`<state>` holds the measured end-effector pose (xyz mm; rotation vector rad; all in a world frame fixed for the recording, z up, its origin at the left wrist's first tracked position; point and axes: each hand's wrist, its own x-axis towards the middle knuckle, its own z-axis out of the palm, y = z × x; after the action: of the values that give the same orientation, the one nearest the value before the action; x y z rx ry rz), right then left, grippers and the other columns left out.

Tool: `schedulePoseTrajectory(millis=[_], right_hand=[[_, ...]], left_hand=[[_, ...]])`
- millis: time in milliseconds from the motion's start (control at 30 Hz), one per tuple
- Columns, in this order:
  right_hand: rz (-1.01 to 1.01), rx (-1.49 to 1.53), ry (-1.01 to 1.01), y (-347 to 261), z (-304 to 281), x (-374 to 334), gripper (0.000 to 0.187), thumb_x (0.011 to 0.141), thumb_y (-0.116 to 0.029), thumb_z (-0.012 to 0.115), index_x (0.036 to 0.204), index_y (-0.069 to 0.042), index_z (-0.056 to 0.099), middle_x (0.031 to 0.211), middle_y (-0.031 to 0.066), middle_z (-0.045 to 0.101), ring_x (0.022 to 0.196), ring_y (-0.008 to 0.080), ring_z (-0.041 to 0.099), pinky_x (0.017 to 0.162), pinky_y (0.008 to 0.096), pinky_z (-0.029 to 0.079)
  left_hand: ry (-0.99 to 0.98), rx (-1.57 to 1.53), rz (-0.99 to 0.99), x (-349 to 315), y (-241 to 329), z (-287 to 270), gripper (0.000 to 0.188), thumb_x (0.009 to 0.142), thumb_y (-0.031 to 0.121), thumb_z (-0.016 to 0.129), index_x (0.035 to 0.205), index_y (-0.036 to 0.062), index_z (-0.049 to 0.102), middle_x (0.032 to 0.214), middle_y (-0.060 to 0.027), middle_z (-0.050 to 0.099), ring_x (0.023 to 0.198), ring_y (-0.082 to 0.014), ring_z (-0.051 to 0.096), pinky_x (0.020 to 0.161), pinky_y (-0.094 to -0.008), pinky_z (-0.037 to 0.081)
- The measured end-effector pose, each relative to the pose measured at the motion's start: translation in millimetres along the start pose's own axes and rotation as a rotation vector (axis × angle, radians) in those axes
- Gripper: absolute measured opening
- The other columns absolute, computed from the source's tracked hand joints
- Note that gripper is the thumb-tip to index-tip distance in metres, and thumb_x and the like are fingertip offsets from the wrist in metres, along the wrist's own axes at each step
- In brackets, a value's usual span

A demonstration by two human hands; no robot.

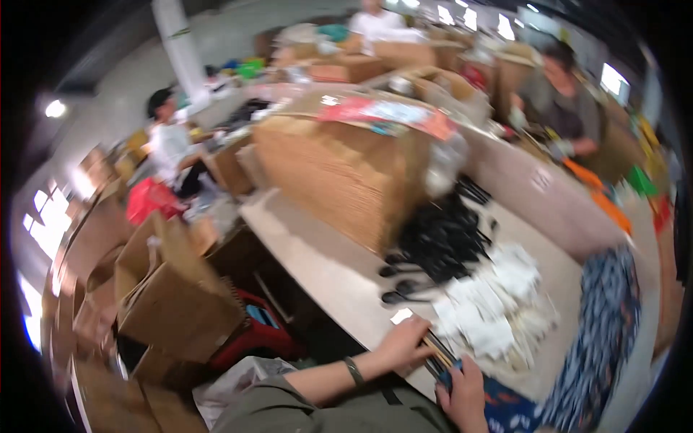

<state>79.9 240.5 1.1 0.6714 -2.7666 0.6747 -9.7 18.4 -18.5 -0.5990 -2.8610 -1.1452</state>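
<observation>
Our left hand (404, 346) has its fingers curled in around the upper end of some thin sticks (437, 349), tan and dark, which lie aslant between our two hands, just above our lap at the table's near edge. Our right hand (464, 395) is mostly closed about the lower end, its thumb laid along them; blur hides whether the dark blue patch by its fingers belongs with them.

To handle them well, we should keep both grips light but steady, square the ends together, and let neither hand twist against the other, since thin loose pieces would probably slide or fan out.

Just beyond lie white slips (491, 307) in a loose heap, and touching it, a tangle of black spoons (440, 242); we would do best to keep our knuckles clear of both. Blue patterned cloth (599, 332) lies to the right, and a big brown box (325, 180) stands farther back on the pale table (307, 249).
</observation>
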Motion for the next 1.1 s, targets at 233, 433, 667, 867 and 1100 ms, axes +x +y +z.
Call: schedulePoseTrajectory(millis=[233,433,667,867,1100], right_hand=[[0.012,-0.016,-0.033,-8,0,1,0.047,0.081,-0.019,0.074,0.119,0.004,0.058,0.129,0.0334,0.053,0.113,0.0512,0.053,0.1,0.057,0.043],[-0.034,-0.014,0.034,4,7,-6,0.044,0.08,-0.014,0.073,0.119,0.002,0.059,0.129,0.0282,0.057,0.111,0.0482,0.055,0.096,0.0528,0.046],[-0.057,0.013,0.022,10,7,-8,0.051,0.074,-0.011,0.075,0.123,-0.004,0.061,0.126,0.0221,0.059,0.107,0.0425,0.058,0.092,0.0505,0.047],[-0.153,0.015,0.045,-22,-23,19,0.032,0.075,-0.014,0.075,0.106,-0.008,0.068,0.097,0.0202,0.061,0.086,0.0387,0.06,0.074,0.0489,0.049],[-0.15,-0.157,0.077,67,-127,27,0.03,0.064,-0.022,0.083,0.053,-0.012,0.056,0.067,0.0062,0.055,0.061,0.0263,0.055,0.048,0.0409,0.041]], left_hand=[[0.071,-0.021,-0.064,-7,2,6,0.043,0.08,0.021,0.076,0.112,-0.0006,0.057,0.104,-0.0201,0.057,0.1,-0.0395,0.057,0.085,-0.0467,0.049],[-0.402,-0.712,-0.169,-9,29,47,0.055,0.078,0.016,0.072,0.129,0.0028,0.055,0.107,-0.0168,0.062,0.1,-0.029,0.062,0.086,-0.039,0.05],[-0.691,-0.678,-0.188,11,30,19,0.061,0.09,0.032,0.072,0.137,0.0018,0.049,0.112,-0.0134,0.061,0.101,-0.0226,0.06,0.085,-0.0338,0.049],[0.006,0.151,0.7,-8,8,-32,0.057,0.08,0.035,0.077,0.125,0.0054,0.059,0.094,-0.0149,0.063,0.084,-0.0317,0.064,0.073,-0.0404,0.053],[-0.301,0.009,0.121,-8,19,-36,0.045,0.08,0.038,0.076,0.106,0.0064,0.058,0.092,-0.0144,0.066,0.083,-0.0383,0.065,0.072,-0.0451,0.052]])
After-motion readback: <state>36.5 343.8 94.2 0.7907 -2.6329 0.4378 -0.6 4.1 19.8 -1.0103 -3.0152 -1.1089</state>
